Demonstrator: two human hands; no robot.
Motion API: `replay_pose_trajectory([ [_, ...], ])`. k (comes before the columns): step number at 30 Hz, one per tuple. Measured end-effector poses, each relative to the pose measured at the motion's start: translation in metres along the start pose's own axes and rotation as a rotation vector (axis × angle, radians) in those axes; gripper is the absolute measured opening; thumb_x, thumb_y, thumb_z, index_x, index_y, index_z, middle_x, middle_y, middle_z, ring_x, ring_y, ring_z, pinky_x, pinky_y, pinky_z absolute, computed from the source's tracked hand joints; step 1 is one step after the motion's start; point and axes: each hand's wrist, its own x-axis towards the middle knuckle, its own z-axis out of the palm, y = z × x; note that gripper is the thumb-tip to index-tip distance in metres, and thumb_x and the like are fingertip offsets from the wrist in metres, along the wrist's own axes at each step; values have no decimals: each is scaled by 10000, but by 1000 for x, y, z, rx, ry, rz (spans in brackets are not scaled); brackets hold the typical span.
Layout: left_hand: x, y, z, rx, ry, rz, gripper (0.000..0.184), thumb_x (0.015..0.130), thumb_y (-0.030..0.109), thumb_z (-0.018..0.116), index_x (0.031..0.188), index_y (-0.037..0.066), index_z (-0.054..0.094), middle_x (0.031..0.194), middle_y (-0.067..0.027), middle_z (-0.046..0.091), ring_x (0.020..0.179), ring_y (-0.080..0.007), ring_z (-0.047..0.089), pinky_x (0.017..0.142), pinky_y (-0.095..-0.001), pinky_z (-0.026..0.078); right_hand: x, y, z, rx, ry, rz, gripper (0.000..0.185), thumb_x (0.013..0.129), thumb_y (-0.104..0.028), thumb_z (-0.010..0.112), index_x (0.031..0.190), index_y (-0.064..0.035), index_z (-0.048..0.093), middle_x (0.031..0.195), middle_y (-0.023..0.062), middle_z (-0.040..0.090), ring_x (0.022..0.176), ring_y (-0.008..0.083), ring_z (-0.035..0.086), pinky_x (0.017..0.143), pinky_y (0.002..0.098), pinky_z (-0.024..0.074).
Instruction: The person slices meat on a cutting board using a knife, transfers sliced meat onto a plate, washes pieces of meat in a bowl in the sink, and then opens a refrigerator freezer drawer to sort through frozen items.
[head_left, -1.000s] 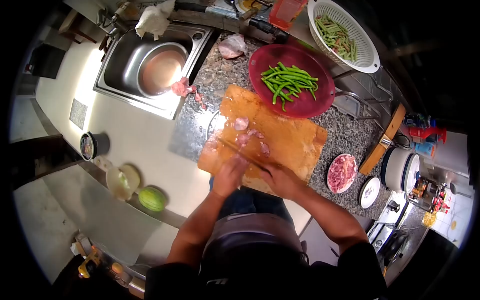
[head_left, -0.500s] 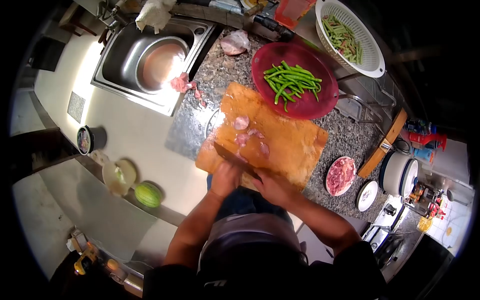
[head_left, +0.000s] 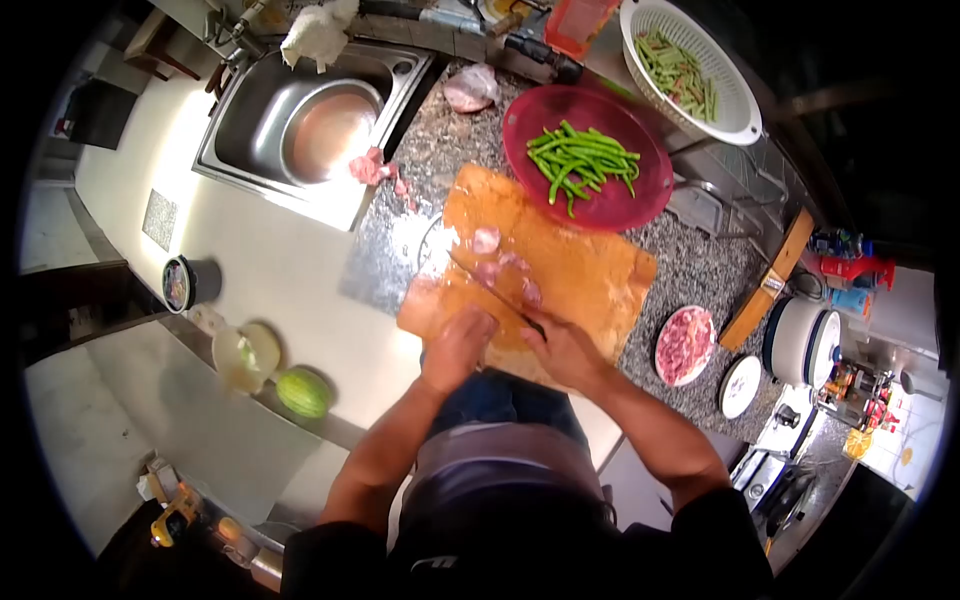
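Note:
My right hand (head_left: 568,353) is closed round the handle of a kitchen knife (head_left: 492,290). Its long blade points up and left across a wooden cutting board (head_left: 590,275), seen nearly edge-on. Beside it, my left hand (head_left: 462,347) is at the board's near edge, with fingers curled; whatever they hold, if anything, is hidden. Slices of raw meat (head_left: 486,240) lie on the board, just beyond the blade. A red plate (head_left: 640,205) of green chilies (head_left: 585,160) touches the board's far side.
A steel sink (head_left: 250,120) with a basin (head_left: 330,130) is at the left, pinkish meat scraps (head_left: 370,167) at its edge. Farther right are a plate of cut meat (head_left: 685,345), a small white plate (head_left: 739,387), a pot (head_left: 800,342) and a white colander (head_left: 640,25) of cut vegetables.
The knife has moved away from my body, farther over the board, and its blade has turned more edge-on. My right hand has shifted slightly forward and right with it.

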Motion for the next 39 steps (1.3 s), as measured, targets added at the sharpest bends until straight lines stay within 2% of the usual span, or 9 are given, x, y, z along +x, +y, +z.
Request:
replay_pose_trajectory([
  [7, -8, -1, 9, 75, 64, -4, 214, 759, 33, 658, 971, 12, 643, 1013, -155, 615, 978, -360, 585, 861, -434, 488, -32, -5, 7, -222, -278, 218, 432, 954, -410, 463, 1193, -67, 571, 1023, 229, 645, 944, 423, 607, 807, 465, 494],
  [13, -6, -7, 14, 52, 23, -30, 264, 731, 23, 617, 993, 28, 646, 1025, -133, 623, 980, -347, 583, 864, -426, 479, -37, 10, 16, -286, -193, 114, 430, 954, -433, 451, 1175, -86, 574, 940, 218, 667, 870, 411, 641, 753, 489, 508],
  [20, -8, -12, 17, 69, 16, -53, 327, 698, 17, 608, 1022, 44, 647, 1024, -126, 624, 993, -334, 581, 894, -429, 475, -21, 8, 23, -233, -249, 163, 420, 937, -400, 499, 1205, -82, 554, 959, 204, 665, 873, 416, 637, 748, 479, 513],
  [23, -14, -21, 21, 75, 53, 6, 326, 709, 9, 609, 1031, 45, 644, 1045, -137, 621, 1001, -342, 582, 886, -435, 479, -41, 19, 20, -192, -160, 96, 425, 931, -382, 512, 1213, -66, 546, 977, 201, 664, 883, 422, 632, 751, 488, 507],
  [25, -11, -20, 19, 68, 45, -3, 316, 708, 12, 619, 1022, 41, 640, 1047, -142, 615, 992, -348, 581, 882, -436, 481, -41, 20, 22, -169, -142, 88, 391, 920, -301, 549, 1213, -43, 545, 982, 255, 631, 918, 444, 599, 796, 481, 481],
  [28, -11, -21, 20, 53, 54, 13, 308, 706, 31, 638, 1013, 36, 634, 1045, -147, 604, 984, -352, 580, 874, -435, 486, 17, -22, 37, -70, -156, 69, 371, 927, -296, 541, 1198, -43, 558, 974, 269, 624, 923, 446, 591, 797, 477, 477],
  [31, -19, -25, 22, 12, 35, 31, 334, 709, 52, 655, 1040, 27, 624, 1071, -154, 595, 1036, -358, 572, 895, -442, 480, 30, 5, 43, -99, -191, 86, 424, 936, -364, 506, 1267, -99, 519, 991, 253, 636, 914, 438, 605, 766, 487, 489],
  [34, -16, -24, 13, 32, -24, 78, 315, 745, 29, 638, 1059, 20, 627, 1070, -159, 601, 1053, -356, 573, 922, -451, 469, 15, -16, -1, -71, -115, 26, 431, 946, -371, 491, 1261, -79, 528, 1003, 277, 626, 919, 440, 602, 782, 483, 487],
  [39, -15, -16, 11, 44, 43, 31, 297, 726, 47, 623, 1021, 18, 638, 1023, -157, 614, 1037, -350, 580, 919, -448, 468, -13, -7, 10, -136, -90, -48, 390, 962, -347, 481, 1173, -32, 571, 981, 266, 632, 908, 444, 603, 781, 472, 489],
])
